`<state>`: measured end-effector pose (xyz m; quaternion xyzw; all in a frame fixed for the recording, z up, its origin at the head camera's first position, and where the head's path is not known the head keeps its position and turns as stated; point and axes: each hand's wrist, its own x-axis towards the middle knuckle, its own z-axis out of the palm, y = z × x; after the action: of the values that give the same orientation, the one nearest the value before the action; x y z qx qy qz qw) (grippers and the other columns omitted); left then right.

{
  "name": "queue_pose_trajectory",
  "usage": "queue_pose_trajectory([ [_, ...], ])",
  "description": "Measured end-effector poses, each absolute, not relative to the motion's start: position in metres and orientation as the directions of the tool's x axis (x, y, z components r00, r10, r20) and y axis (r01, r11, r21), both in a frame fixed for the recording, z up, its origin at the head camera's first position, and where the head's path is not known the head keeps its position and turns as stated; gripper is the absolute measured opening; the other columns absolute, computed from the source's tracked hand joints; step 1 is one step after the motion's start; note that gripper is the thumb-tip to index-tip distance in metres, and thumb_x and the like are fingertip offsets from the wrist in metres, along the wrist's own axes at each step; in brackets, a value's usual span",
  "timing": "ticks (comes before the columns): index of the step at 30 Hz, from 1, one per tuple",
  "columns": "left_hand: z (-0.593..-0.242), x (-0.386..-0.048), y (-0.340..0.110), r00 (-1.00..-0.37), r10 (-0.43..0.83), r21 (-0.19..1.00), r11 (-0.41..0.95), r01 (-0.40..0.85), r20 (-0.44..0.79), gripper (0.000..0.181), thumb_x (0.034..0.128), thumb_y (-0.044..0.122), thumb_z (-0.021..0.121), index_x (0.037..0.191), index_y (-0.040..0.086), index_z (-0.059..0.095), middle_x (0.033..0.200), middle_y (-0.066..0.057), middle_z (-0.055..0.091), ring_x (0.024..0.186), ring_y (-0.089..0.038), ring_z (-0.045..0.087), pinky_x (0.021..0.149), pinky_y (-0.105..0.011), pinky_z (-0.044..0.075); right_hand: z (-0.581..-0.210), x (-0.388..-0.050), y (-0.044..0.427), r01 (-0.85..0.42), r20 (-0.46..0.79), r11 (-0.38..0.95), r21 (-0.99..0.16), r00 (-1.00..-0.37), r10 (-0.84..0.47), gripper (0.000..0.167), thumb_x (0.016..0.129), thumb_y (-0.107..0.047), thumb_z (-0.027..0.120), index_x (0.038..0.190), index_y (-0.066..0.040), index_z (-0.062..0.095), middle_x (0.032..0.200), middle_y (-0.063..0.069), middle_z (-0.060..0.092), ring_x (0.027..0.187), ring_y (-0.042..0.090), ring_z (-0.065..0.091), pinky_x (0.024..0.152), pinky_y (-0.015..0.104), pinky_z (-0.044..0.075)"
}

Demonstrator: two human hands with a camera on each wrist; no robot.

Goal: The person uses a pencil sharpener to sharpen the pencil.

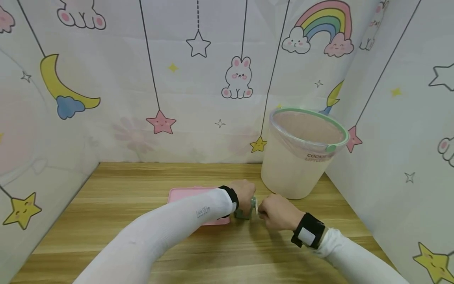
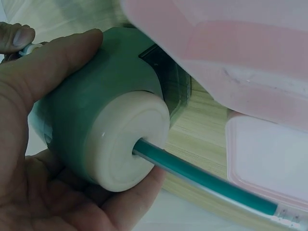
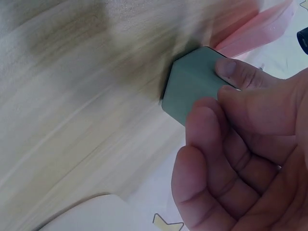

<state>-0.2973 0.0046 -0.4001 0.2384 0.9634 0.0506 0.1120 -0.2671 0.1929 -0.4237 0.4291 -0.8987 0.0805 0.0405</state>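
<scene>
A green pencil sharpener [image 2: 72, 96] with a round cream front stands on the wooden table. My left hand [image 1: 244, 194] grips its body, thumb on one side and fingers curled round the other. From the hole in the cream front sticks a green pencil [image 2: 207, 180], its far end by the frame's lower right corner. On the opposite side, my right hand [image 1: 280, 213] pinches the sharpener's crank [image 1: 256, 206] between thumb and curled fingers. The right wrist view shows the sharpener's green body beyond this hand, but the fingers hide the crank there.
A pink box [image 1: 184, 192] lies left of the sharpener, partly under my left forearm. A tall cream bin [image 1: 291, 169] with a green rim and a clear liner stands behind my right hand. Cartoon-printed cloth walls close in the wooden table [image 1: 142, 173].
</scene>
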Motion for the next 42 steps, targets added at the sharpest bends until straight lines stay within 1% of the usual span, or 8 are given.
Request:
queue_pose_trajectory([
  [8, -0.404, -0.302, 0.006, -0.861, 0.471, 0.156, 0.881, 0.448, -0.191, 0.039, 0.0756, 0.019, 0.106, 0.099, 0.018, 0.075, 0.091, 0.007, 0.074, 0.077, -0.01, 0.065, 0.07, -0.027, 0.059, -0.41, -0.269, 0.194, -0.786, 0.178, 0.615, -0.068, -0.616, -0.767, 0.042, 0.088, 0.003, 0.078, 0.063, -0.022, 0.055, 0.065, -0.014, 0.035, 0.059, 0.0, 0.028, 0.058, 0.018, 0.028],
  [13, -0.404, -0.303, 0.006, -0.856, 0.481, 0.162, 0.875, 0.456, -0.19, 0.038, 0.0752, 0.019, 0.106, 0.099, 0.018, 0.076, 0.091, 0.006, 0.076, 0.073, -0.009, 0.064, 0.066, -0.026, 0.058, -0.402, -0.274, 0.193, -0.781, 0.175, 0.623, -0.035, -0.619, -0.766, 0.038, 0.089, 0.002, 0.078, 0.065, -0.021, 0.06, 0.065, -0.013, 0.039, 0.06, 0.001, 0.03, 0.058, 0.018, 0.03],
  [20, -0.406, -0.303, 0.006, -0.855, 0.478, 0.161, 0.877, 0.452, -0.201, 0.04, 0.0748, 0.02, 0.107, 0.099, 0.018, 0.076, 0.093, 0.006, 0.077, 0.074, -0.009, 0.065, 0.068, -0.026, 0.059, -0.396, -0.278, 0.192, -0.776, 0.16, 0.63, -0.023, -0.625, -0.764, 0.036, 0.089, -0.001, 0.082, 0.064, -0.021, 0.064, 0.063, -0.014, 0.044, 0.058, 0.001, 0.034, 0.056, 0.018, 0.033],
  [25, -0.404, -0.302, 0.006, -0.854, 0.48, 0.155, 0.876, 0.456, -0.201, 0.034, 0.0768, 0.019, 0.105, 0.093, 0.018, 0.075, 0.087, 0.007, 0.074, 0.071, -0.009, 0.062, 0.065, -0.026, 0.057, -0.391, -0.278, 0.189, -0.767, 0.157, 0.642, 0.009, -0.633, -0.758, 0.032, 0.087, -0.004, 0.087, 0.066, -0.02, 0.071, 0.06, -0.013, 0.051, 0.057, 0.002, 0.039, 0.055, 0.02, 0.038],
  [28, -0.4, -0.3, 0.005, -0.852, 0.485, 0.162, 0.873, 0.46, -0.198, 0.033, 0.0774, 0.018, 0.105, 0.09, 0.017, 0.074, 0.085, 0.007, 0.072, 0.071, -0.009, 0.06, 0.064, -0.025, 0.055, -0.389, -0.276, 0.187, -0.758, 0.174, 0.65, 0.053, -0.634, -0.754, 0.032, 0.084, -0.005, 0.09, 0.064, -0.02, 0.071, 0.059, -0.012, 0.053, 0.056, 0.003, 0.042, 0.053, 0.023, 0.04],
  [33, -0.396, -0.298, 0.003, -0.85, 0.49, 0.177, 0.87, 0.461, -0.195, 0.034, 0.0772, 0.017, 0.105, 0.09, 0.017, 0.073, 0.085, 0.006, 0.069, 0.072, -0.011, 0.059, 0.065, -0.026, 0.055, -0.387, -0.277, 0.186, -0.735, 0.204, 0.666, 0.123, -0.638, -0.742, 0.036, 0.082, -0.004, 0.089, 0.062, -0.022, 0.065, 0.059, -0.012, 0.049, 0.056, 0.006, 0.043, 0.051, 0.025, 0.041],
  [38, -0.4, -0.302, 0.004, -0.848, 0.487, 0.185, 0.871, 0.455, -0.207, 0.035, 0.0777, 0.015, 0.104, 0.089, 0.017, 0.07, 0.082, 0.006, 0.064, 0.07, -0.012, 0.056, 0.061, -0.026, 0.051, -0.386, -0.28, 0.186, -0.718, 0.188, 0.686, 0.121, -0.662, -0.726, 0.035, 0.084, -0.006, 0.091, 0.064, -0.022, 0.067, 0.06, -0.012, 0.051, 0.056, 0.005, 0.044, 0.05, 0.025, 0.04],
  [42, -0.405, -0.306, 0.005, -0.849, 0.487, 0.177, 0.871, 0.457, -0.204, 0.036, 0.0757, 0.016, 0.105, 0.086, 0.017, 0.07, 0.08, 0.007, 0.064, 0.07, -0.012, 0.055, 0.06, -0.027, 0.051, -0.385, -0.283, 0.184, -0.71, 0.172, 0.695, 0.11, -0.675, -0.717, 0.033, 0.084, -0.008, 0.092, 0.065, -0.022, 0.07, 0.06, -0.012, 0.054, 0.057, 0.006, 0.046, 0.051, 0.027, 0.043],
])
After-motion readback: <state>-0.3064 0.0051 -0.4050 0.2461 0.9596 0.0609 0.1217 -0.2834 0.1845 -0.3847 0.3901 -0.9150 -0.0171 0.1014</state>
